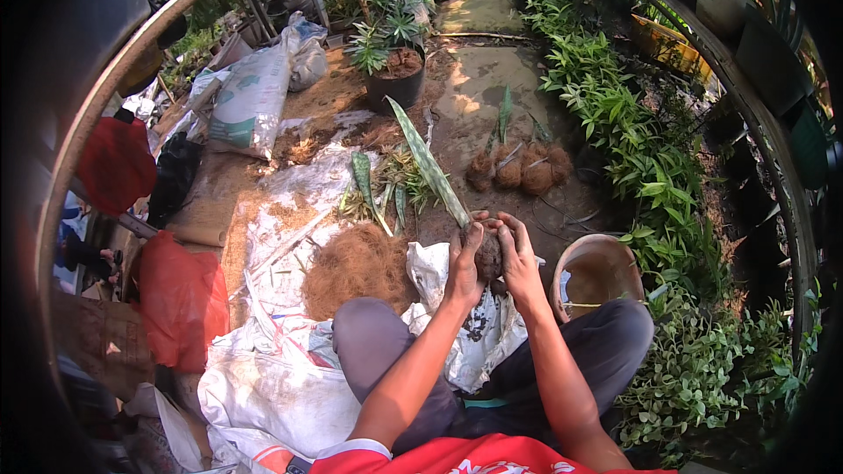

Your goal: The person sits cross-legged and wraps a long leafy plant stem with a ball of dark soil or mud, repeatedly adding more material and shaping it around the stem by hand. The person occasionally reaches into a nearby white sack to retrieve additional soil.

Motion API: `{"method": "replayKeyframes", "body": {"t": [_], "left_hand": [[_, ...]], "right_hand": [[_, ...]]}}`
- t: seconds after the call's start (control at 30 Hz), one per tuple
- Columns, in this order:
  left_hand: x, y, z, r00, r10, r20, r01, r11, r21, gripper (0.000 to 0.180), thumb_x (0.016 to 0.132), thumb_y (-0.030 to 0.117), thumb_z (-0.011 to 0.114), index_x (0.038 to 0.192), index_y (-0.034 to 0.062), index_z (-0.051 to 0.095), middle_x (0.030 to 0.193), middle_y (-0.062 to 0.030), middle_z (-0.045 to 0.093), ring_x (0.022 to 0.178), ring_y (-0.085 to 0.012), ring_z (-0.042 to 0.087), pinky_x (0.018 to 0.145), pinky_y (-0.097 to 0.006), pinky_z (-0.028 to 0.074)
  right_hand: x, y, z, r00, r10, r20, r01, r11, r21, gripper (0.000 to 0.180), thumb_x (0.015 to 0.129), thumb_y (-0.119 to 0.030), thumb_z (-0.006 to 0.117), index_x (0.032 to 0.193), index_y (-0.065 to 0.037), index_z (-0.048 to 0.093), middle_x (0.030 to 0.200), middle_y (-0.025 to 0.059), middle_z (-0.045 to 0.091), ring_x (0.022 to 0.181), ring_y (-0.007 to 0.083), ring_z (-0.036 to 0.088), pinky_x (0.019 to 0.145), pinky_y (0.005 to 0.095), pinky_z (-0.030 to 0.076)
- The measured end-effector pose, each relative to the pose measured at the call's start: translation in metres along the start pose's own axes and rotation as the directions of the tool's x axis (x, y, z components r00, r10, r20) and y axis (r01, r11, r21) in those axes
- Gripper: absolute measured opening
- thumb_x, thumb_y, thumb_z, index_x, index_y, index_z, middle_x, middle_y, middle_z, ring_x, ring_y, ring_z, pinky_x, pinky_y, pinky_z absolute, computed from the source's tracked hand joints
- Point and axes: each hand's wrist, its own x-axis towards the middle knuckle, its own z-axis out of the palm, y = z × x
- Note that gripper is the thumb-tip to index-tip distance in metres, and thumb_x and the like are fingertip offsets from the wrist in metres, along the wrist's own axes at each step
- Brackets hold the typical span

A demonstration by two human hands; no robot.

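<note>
While both the left hand [463, 265] and right hand [520, 256] clench the snake plant's root ball [488, 254] above the white sack [479, 333] between the knees, best press evenly, keeping the long leaf [428, 162] unbent.

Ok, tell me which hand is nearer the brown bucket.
Right. The right hand is just left of the bucket, cupping the root ball; the left hand is on the ball's far side.
</note>
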Motion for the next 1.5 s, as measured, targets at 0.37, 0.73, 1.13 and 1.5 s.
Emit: {"method": "replayKeyframes", "body": {"t": [0.37,0.73,1.13,1.5], "left_hand": [[0.001,0.001,0.015,0.992,0.096,0.082,-0.114,0.962,0.249,0.050,0.079,0.005,0.076,0.122,0.0035,0.049,0.109,-0.0074,0.063,0.100,-0.0147,0.061,0.091,-0.030,0.049],[-0.004,-0.006,0.011,0.986,-0.158,0.051,0.158,0.987,-0.006,0.041,0.090,0.021,0.069,0.121,0.0050,0.047,0.114,-0.0125,0.065,0.112,-0.0191,0.059,0.099,-0.034,0.045],[-0.006,-0.027,0.001,0.998,-0.066,-0.010,0.066,0.971,0.228,0.042,0.081,0.012,0.078,0.116,0.0062,0.054,0.095,-0.0033,0.065,0.090,-0.0127,0.062,0.085,-0.028,0.048],[-0.009,-0.016,0.011,0.986,-0.033,-0.162,0.056,0.989,0.140,0.041,0.095,0.045,0.057,0.111,0.0072,0.053,0.089,-0.0047,0.062,0.081,-0.0143,0.062,0.073,-0.030,0.052]], "right_hand": [[-0.004,-0.013,-0.005,0.984,0.174,0.048,-0.179,0.968,0.174,0.055,0.105,-0.048,0.030,0.136,-0.005,0.047,0.130,0.0100,0.053,0.122,0.0190,0.047,0.105,0.0313,0.036],[-0.009,0.008,-0.014,0.970,0.242,-0.038,-0.209,0.900,0.383,0.060,0.101,-0.055,0.034,0.132,-0.006,0.050,0.124,0.0098,0.057,0.115,0.0202,0.055,0.099,0.0321,0.044],[-0.010,0.029,-0.007,0.964,0.119,-0.237,-0.076,0.980,0.185,0.058,0.104,-0.051,0.029,0.134,-0.004,0.043,0.117,0.0119,0.056,0.105,0.0197,0.056,0.096,0.0324,0.043],[-0.010,0.011,-0.011,0.953,0.169,-0.250,-0.102,0.960,0.262,0.060,0.103,-0.053,0.030,0.122,-0.001,0.053,0.105,0.0102,0.060,0.097,0.0165,0.055,0.089,0.0308,0.043]]}}
